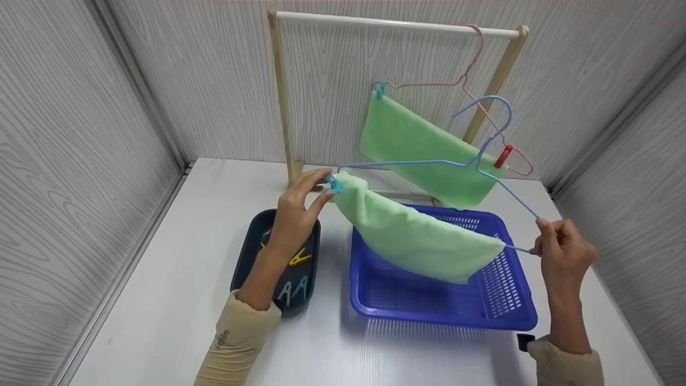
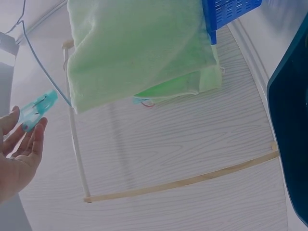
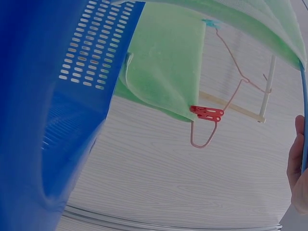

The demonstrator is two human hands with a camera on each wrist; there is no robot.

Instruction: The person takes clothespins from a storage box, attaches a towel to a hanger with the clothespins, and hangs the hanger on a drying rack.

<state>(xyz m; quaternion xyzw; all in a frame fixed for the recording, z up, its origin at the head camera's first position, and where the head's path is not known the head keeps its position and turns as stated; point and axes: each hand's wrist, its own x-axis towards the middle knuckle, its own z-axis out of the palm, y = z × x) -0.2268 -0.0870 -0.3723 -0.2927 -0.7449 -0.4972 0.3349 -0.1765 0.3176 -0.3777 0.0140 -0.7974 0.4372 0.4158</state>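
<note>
My left hand pinches a teal clothespin by the left corner of a light green cloth. In the left wrist view a gap shows between this clothespin and the cloth. The cloth hangs over the lower bar of a blue wire hanger, above the basket. At the hanger's right end, my right hand grips the wire between thumb and fingers. Only part of the right hand shows in the right wrist view, next to the blue wire.
Behind, a rack carries a pink hanger with a green cloth held by a teal clothespin and a red clothespin. Below stand a blue basket and a dark tray with several clothespins.
</note>
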